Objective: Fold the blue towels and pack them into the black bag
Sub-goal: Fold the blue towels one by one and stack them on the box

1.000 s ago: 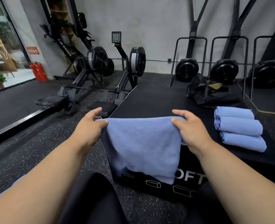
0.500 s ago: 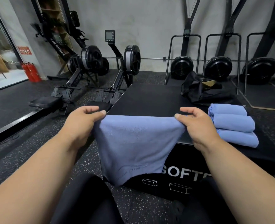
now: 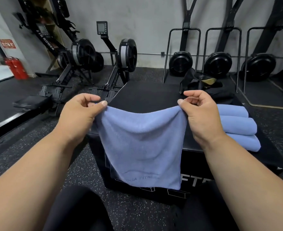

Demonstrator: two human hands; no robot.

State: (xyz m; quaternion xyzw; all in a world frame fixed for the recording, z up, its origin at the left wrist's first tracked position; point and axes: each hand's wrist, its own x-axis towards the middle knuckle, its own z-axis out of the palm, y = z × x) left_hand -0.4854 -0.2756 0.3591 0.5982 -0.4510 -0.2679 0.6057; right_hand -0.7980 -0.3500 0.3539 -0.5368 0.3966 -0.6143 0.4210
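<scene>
A soft blue terry towel (image 3: 144,147) is held up by its two top corners in front of a black foam plyo box (image 3: 147,97). The left corner is pinched between thumb and curled fingers of the left hand (image 3: 82,110); the right corner is pinched likewise by the right hand (image 3: 199,112). The top edge sags slightly between the hands. The cloth hangs flat over the box's front face, covering part of the white lettering there; faint printed text is seen near the towel's lower hem.

Three folded blue towels (image 3: 237,127) are stacked on the right part of the box top, just beside the right hand. A crumpled black fabric bag (image 3: 202,84) lies at the far right corner of the box top, behind the stack, its mouth open with a tan lining visible.

Two black rowing machines (image 3: 94,64) stand on the speckled rubber floor (image 3: 80,164) beyond the box, to the left. Red fire extinguishers (image 3: 16,68) are set at the left wall.
</scene>
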